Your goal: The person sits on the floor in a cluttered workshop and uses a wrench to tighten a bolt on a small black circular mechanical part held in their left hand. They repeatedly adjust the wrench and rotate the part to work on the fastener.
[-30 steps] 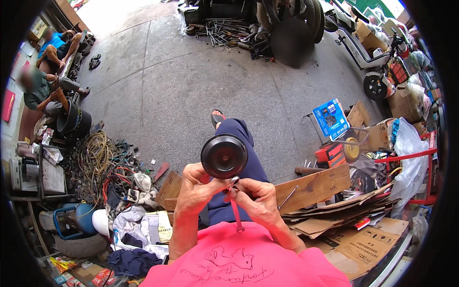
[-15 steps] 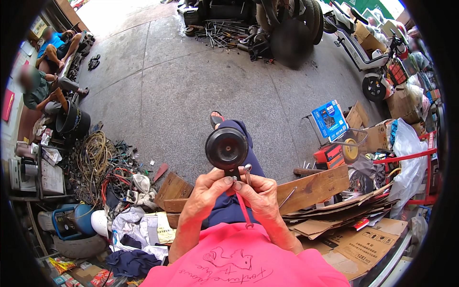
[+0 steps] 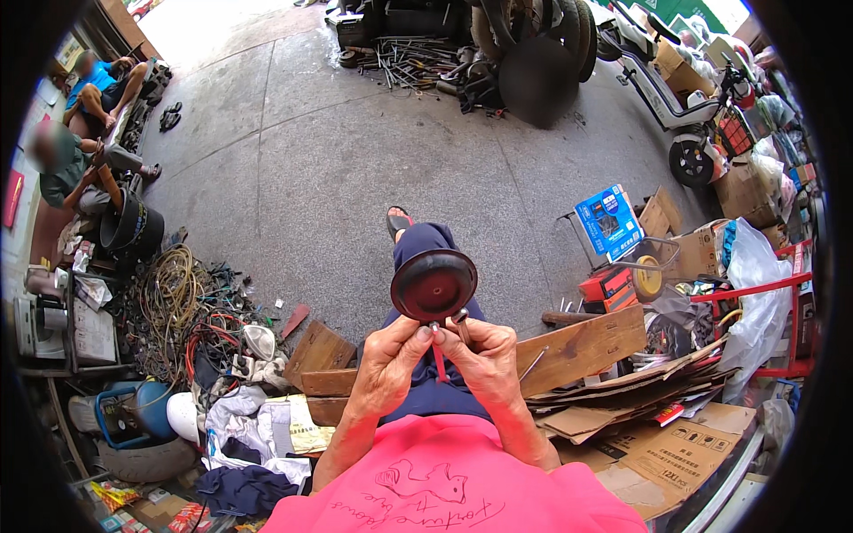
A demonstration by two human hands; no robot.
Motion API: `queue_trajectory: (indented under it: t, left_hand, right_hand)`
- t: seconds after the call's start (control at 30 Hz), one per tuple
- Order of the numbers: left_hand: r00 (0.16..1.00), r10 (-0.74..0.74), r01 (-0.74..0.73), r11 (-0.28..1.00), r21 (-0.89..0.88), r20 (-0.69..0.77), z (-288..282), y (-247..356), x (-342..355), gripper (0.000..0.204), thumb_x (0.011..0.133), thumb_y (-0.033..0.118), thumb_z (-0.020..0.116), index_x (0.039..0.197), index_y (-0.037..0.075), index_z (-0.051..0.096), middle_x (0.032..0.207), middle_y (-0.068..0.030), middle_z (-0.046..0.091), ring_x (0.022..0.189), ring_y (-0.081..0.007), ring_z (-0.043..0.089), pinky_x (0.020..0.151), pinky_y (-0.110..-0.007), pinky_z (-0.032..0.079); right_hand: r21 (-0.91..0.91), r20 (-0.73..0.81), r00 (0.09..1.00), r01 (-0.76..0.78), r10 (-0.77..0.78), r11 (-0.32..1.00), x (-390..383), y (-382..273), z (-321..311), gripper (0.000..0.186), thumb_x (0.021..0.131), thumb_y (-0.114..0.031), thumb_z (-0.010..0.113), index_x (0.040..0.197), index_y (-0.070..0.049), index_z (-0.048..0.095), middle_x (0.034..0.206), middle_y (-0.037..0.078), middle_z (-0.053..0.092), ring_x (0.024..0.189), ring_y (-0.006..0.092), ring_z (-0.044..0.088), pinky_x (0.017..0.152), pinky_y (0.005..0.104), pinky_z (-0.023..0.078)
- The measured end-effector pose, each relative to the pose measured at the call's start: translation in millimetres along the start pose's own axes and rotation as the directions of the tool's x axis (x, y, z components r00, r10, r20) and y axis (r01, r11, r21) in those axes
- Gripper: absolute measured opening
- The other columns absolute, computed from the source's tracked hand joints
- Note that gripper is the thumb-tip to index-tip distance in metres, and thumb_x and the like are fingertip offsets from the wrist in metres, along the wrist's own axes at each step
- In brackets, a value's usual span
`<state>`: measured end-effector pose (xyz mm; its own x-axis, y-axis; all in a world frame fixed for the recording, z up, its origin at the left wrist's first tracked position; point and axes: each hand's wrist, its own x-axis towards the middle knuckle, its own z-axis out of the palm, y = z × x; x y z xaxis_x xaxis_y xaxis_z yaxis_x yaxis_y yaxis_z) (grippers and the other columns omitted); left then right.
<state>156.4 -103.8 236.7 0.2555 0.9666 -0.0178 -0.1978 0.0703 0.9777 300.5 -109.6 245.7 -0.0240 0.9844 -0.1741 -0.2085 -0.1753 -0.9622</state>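
Observation:
Both my hands meet over my lap, fingers pinched together. A round black disc horn (image 3: 434, 286) with a small bolt at its centre stands up from my fingertips, tilted so that its face looks up toward me. My left hand (image 3: 391, 360) is closed at the horn's lower edge, where its mount is mostly hidden by the fingers. In my right hand (image 3: 484, 360) a small metal wrench (image 3: 462, 327) is held, its ring end beside the horn. A tiny shiny metal piece (image 3: 435, 328) shows between the two thumbs. Below it hangs a narrow red strip (image 3: 440, 362).
Wooden boards (image 3: 586, 349) and flattened cardboard (image 3: 680, 462) lie to my right, near a blue box (image 3: 609, 222). Tangled cables (image 3: 178, 293) and cloths (image 3: 240, 426) are heaped at left. Two people sit at far left. A scooter (image 3: 675, 107) stands at far right.
The horn has tipped, so its face now looks flatter and wider, and it has shifted slightly right. The red strip shows less of its length. Both hands keep their hold.

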Motion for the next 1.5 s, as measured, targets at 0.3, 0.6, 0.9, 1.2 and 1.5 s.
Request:
queue_trajectory:
  t: [0.3,0.6,0.9,1.2,1.5]
  left_hand:
    - [0.996,-0.056,0.056,0.998,0.001,-0.072,2.7,2.1,-2.2,0.031,0.101,0.014,0.046,0.121,-0.006,0.056,0.108,-0.0176,0.066,0.100,-0.0212,0.064,0.091,-0.031,0.050]
    - [0.981,-0.190,0.191,0.980,-0.046,0.036,9.1,11.7,-2.5,0.025,0.099,0.012,0.049,0.117,-0.005,0.057,0.094,-0.0143,0.069,0.071,-0.0125,0.064,0.063,-0.024,0.052]
    - [0.928,-0.357,0.368,0.823,-0.432,0.112,-1.9,7.3,1.5,0.031,0.099,0.013,0.050,0.121,-0.008,0.055,0.106,-0.0187,0.066,0.079,-0.0154,0.064,0.058,-0.021,0.046]
    - [0.827,-0.461,0.517,0.404,-0.754,0.320,0.7,1.4,7.7,0.045,0.101,0.028,0.046,0.126,-0.009,0.047,0.102,-0.0202,0.063,0.074,-0.0179,0.058,0.051,-0.021,0.040]
    - [0.890,-0.374,0.444,0.576,-0.686,0.262,-1.3,-14.6,3.2,0.039,0.103,0.029,0.041,0.124,-0.003,0.050,0.087,-0.0120,0.059,0.062,-0.0113,0.049,0.046,-0.021,0.030]
  right_hand:
    - [-0.211,-0.087,0.991,0.080,-0.100,0.974,-5.1,-0.5,-13.2,0.029,0.087,-0.012,0.071,0.064,0.000,0.059,0.057,-0.007,0.049,0.053,-0.0010,0.039,0.044,0.0190,0.029]
    - [0.126,-0.113,0.985,0.146,-0.132,0.981,12.0,-29.4,-20.8,0.029,0.086,-0.008,0.071,0.110,0.003,0.061,0.089,0.000,0.064,0.076,0.0024,0.054,0.066,0.0173,0.042]
    - [0.123,-0.013,0.999,0.039,-0.038,0.992,22.1,-26.8,-24.6,0.028,0.089,-0.009,0.067,0.112,0.005,0.060,0.097,0.004,0.066,0.085,0.0058,0.057,0.074,0.0205,0.047]
    - [0.149,0.114,0.990,-0.094,0.078,0.984,34.6,-38.4,-30.9,0.026,0.088,-0.009,0.068,0.109,0.004,0.062,0.093,0.003,0.066,0.074,0.0049,0.057,0.062,0.0189,0.045]
    - [0.089,0.212,0.964,-0.186,0.163,0.979,49.4,-20.0,-33.6,0.024,0.088,-0.012,0.070,0.104,0.003,0.061,0.095,0.006,0.067,0.082,0.0109,0.064,0.074,0.0263,0.054]
